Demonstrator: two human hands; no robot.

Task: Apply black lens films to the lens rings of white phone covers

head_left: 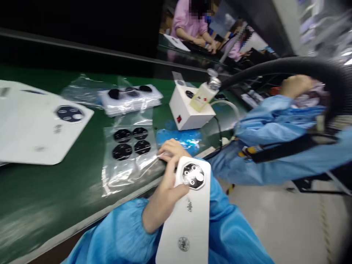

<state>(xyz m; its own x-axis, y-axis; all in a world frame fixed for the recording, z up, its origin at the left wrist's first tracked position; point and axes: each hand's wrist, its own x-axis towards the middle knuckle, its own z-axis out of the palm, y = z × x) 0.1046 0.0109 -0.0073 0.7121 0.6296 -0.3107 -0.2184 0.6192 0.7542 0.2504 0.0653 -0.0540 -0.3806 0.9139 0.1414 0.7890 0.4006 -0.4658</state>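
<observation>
My left hand (167,183) grips the upper end of a white phone back cover (187,220), thumb resting by its round camera opening (194,176). Its fingertips touch the edge of a clear plastic sheet (129,165) that carries several black round lens discs (132,141) on the green belt (55,198). My right hand (295,86) is raised far to the right beside a thick black hose (275,69); I see only its blurred back, and its fingers are hidden. Both arms wear blue sleeves.
Another white back cover (33,128) lies at the left of the belt. A stack of bagged discs (129,97), a white box with a red switch (189,108), a liquid bottle (205,95) and crumpled blue film (178,139) sit further back. People in pink (189,22) work beyond.
</observation>
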